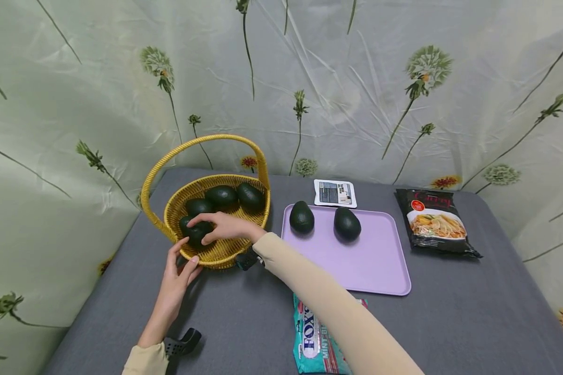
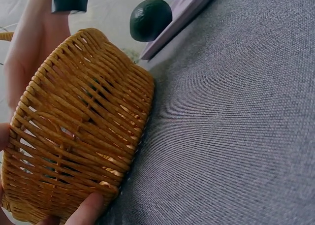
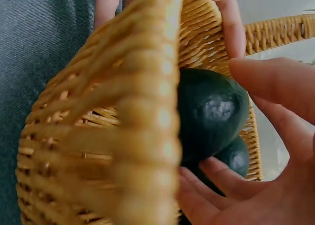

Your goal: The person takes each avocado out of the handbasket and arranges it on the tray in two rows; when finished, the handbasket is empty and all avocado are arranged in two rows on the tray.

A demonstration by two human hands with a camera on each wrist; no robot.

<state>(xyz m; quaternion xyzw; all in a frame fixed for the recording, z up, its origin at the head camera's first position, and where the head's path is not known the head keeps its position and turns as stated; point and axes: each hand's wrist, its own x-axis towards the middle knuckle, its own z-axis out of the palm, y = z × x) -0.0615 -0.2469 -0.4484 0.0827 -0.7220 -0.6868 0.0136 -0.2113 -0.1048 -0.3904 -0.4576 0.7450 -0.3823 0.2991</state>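
Observation:
A yellow wicker basket (image 1: pixel 222 251) with a tall handle stands at the left of the table, holding several dark green avocados (image 1: pixel 221 197). My right hand (image 1: pixel 227 226) reaches inside and grips an avocado (image 3: pixel 211 114) near the left side, its fingers spread around the fruit. Another avocado (image 3: pixel 235 156) shows just behind it in the right wrist view. At the front left, my left hand (image 1: pixel 174 284) holds the basket by its rim and outer wall. In the left wrist view, the woven side (image 2: pixel 83 116) hides most of what lies inside.
Right of the basket lies a lilac tray (image 1: pixel 380 260) bearing two avocados (image 1: pixel 302 217). Behind it is a white printed packet (image 1: pixel 335 193). A black noodle packet (image 1: pixel 436 224) sits farther right. A teal FOX'S bag (image 1: pixel 309 338) lies in front, partly under my right forearm.

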